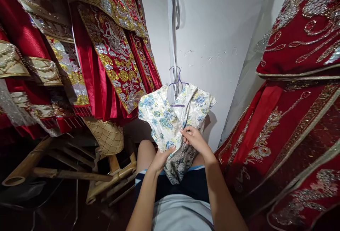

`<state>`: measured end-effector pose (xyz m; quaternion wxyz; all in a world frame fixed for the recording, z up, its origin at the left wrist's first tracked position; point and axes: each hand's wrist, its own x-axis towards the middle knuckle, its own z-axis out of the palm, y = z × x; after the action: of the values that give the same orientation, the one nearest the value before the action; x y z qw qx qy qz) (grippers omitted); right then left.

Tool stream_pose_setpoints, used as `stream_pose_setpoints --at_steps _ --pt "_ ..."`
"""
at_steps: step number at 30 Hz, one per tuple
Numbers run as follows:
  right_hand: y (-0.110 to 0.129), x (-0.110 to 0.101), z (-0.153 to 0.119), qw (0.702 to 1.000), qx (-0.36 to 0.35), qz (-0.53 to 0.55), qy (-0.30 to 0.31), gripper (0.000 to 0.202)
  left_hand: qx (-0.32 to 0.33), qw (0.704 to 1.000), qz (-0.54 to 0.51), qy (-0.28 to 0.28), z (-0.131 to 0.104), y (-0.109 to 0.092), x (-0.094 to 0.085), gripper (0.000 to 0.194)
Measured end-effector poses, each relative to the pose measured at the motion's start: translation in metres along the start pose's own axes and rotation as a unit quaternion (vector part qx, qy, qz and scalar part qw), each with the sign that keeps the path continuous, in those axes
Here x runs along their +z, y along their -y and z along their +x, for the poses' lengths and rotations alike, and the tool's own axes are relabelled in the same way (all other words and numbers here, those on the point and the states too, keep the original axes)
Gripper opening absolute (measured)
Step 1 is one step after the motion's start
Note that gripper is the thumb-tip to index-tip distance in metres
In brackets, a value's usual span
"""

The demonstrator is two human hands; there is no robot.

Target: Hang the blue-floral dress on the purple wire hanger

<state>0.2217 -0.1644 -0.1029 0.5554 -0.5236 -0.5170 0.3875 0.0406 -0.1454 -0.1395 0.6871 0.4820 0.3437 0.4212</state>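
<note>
A white short-sleeved shirt (165, 116) with blue and yellow flowers hangs in front of me on a purple hanger (179, 79). Its lower part droops over my lap. My left hand (162, 158) grips the shirt's lower left side, thumb on top of the cloth and the other fingers hidden behind it. At the middle of the front, my right hand (191, 138) pinches the edge of the overlapping opening between thumb and fingers. The hanger's bottom bar shows inside the V-shaped neckline.
Red costumes with gold and silver embroidery (114, 54) hang on the left. A bamboo seat or frame (71, 174) stands below them. Another red beaded garment (276, 117) hangs close on the right. A white wall (212, 40) with a vertical metal strip (173, 29) is ahead.
</note>
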Motion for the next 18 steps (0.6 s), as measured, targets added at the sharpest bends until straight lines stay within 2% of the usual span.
stream_pose_setpoints --at_steps 5,12,16,18 --pt "-0.003 0.000 0.000 0.998 -0.015 -0.060 0.030 0.035 0.021 1.000 0.004 -0.013 0.002 0.000 -0.007 0.089" --pt "0.003 0.002 -0.005 0.996 -0.061 -0.041 0.041 0.032 0.055 0.998 -0.019 0.007 0.006 0.011 -0.009 0.084" --pt "0.008 -0.003 -0.008 0.996 -0.077 -0.034 -0.002 0.032 0.035 0.999 -0.010 -0.002 0.009 0.011 -0.010 0.081" --pt "0.010 -0.008 -0.011 0.995 -0.083 -0.049 -0.022 0.032 0.042 0.999 0.015 -0.025 0.012 0.008 -0.014 0.081"
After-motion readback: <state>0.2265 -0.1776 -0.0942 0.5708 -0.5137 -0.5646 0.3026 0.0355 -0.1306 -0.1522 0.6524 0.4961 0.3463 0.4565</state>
